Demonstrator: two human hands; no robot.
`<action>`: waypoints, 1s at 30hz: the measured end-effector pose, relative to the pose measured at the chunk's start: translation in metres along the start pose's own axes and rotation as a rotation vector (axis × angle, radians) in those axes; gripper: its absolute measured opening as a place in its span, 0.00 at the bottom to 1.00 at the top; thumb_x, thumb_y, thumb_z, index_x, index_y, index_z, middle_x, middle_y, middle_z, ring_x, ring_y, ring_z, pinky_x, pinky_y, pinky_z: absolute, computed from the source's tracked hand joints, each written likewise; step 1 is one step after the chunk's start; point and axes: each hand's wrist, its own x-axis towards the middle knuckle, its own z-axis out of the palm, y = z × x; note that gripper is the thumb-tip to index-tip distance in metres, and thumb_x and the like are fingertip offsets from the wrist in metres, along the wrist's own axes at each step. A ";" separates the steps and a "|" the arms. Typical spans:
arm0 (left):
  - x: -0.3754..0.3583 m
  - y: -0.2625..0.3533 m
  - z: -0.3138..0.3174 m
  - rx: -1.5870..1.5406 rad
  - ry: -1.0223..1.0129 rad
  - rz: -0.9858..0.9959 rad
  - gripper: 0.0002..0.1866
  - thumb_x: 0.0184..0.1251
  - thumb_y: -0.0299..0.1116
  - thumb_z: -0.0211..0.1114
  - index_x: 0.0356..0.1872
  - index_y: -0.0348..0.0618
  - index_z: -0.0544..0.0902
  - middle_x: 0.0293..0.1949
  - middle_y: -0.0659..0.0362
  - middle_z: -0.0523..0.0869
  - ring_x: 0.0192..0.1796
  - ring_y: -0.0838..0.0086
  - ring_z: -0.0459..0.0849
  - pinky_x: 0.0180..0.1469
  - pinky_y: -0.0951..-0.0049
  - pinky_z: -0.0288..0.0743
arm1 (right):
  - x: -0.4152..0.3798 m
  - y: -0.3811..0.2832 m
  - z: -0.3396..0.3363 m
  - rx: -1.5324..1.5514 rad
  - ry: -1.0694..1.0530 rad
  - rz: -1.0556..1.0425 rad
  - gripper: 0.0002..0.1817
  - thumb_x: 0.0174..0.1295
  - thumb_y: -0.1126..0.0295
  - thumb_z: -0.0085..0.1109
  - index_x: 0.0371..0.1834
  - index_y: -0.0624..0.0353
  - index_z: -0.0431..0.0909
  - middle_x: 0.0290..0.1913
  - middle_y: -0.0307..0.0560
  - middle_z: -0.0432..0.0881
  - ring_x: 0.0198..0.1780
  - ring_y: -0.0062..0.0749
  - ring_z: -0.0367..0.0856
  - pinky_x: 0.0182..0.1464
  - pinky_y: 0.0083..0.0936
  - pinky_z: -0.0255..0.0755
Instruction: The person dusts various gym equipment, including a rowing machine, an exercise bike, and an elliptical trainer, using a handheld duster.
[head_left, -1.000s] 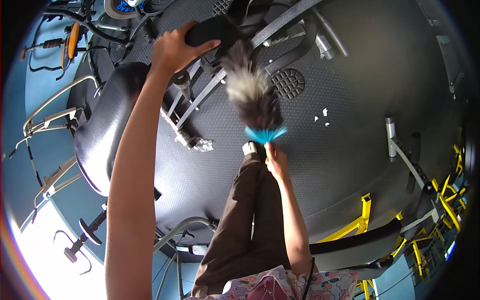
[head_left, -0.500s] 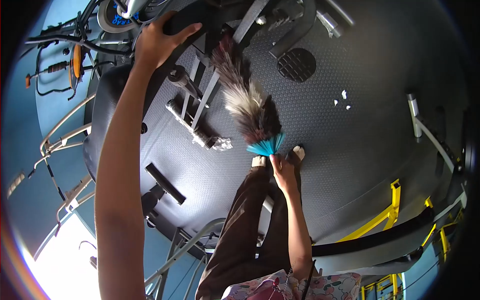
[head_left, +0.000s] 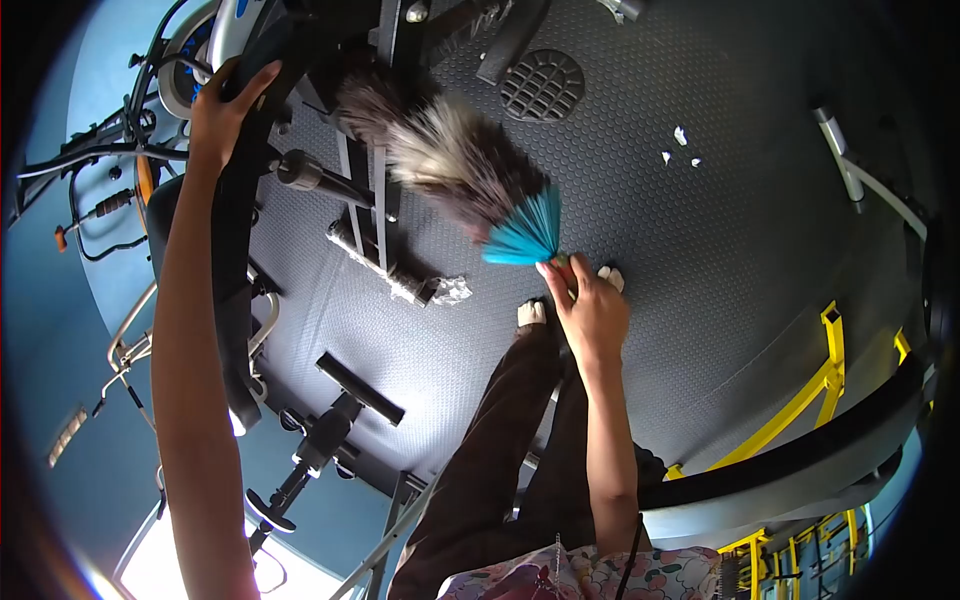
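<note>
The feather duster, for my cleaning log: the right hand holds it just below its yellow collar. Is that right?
The colour is wrong: the collar is blue, as the head view shows. The right hand does hold the feather duster just below it.

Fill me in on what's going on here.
A person among gym machines grips a feather duster in the right hand, just behind its blue collar. The dark feather tip overlaps the metal frame of one machine in view; whether it touches is unclear. The left hand rests on that machine's long black part. A few white scraps lie on the textured floor.
</note>
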 end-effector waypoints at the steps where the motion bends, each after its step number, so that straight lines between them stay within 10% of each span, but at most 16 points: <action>1: 0.000 0.003 -0.002 0.002 -0.006 -0.014 0.46 0.39 0.63 0.66 0.51 0.30 0.73 0.42 0.43 0.80 0.45 0.61 0.80 0.50 0.71 0.70 | 0.009 0.003 0.002 -0.006 0.075 -0.050 0.16 0.58 0.48 0.52 0.29 0.49 0.70 0.11 0.42 0.72 0.14 0.33 0.76 0.15 0.27 0.68; 11: 0.003 0.000 0.001 0.045 0.030 -0.048 0.47 0.37 0.64 0.66 0.53 0.32 0.72 0.47 0.41 0.78 0.50 0.57 0.78 0.53 0.66 0.69 | 0.139 -0.017 0.003 -0.047 0.083 -0.300 0.20 0.56 0.44 0.49 0.25 0.49 0.74 0.11 0.36 0.74 0.14 0.24 0.76 0.14 0.22 0.68; 23: -0.002 0.012 -0.008 0.036 -0.023 -0.009 0.37 0.44 0.55 0.68 0.49 0.33 0.75 0.30 0.52 0.83 0.33 0.74 0.82 0.41 0.74 0.73 | 0.207 -0.179 0.070 0.098 -0.189 -0.064 0.25 0.58 0.44 0.47 0.28 0.57 0.78 0.25 0.50 0.80 0.29 0.46 0.81 0.31 0.36 0.74; 30: -0.001 0.007 -0.006 0.066 -0.012 -0.006 0.40 0.41 0.62 0.66 0.49 0.38 0.76 0.23 0.56 0.83 0.31 0.71 0.84 0.40 0.72 0.73 | 0.123 -0.071 0.049 0.112 -0.181 -0.082 0.23 0.60 0.44 0.46 0.28 0.52 0.77 0.15 0.43 0.77 0.16 0.36 0.78 0.17 0.31 0.68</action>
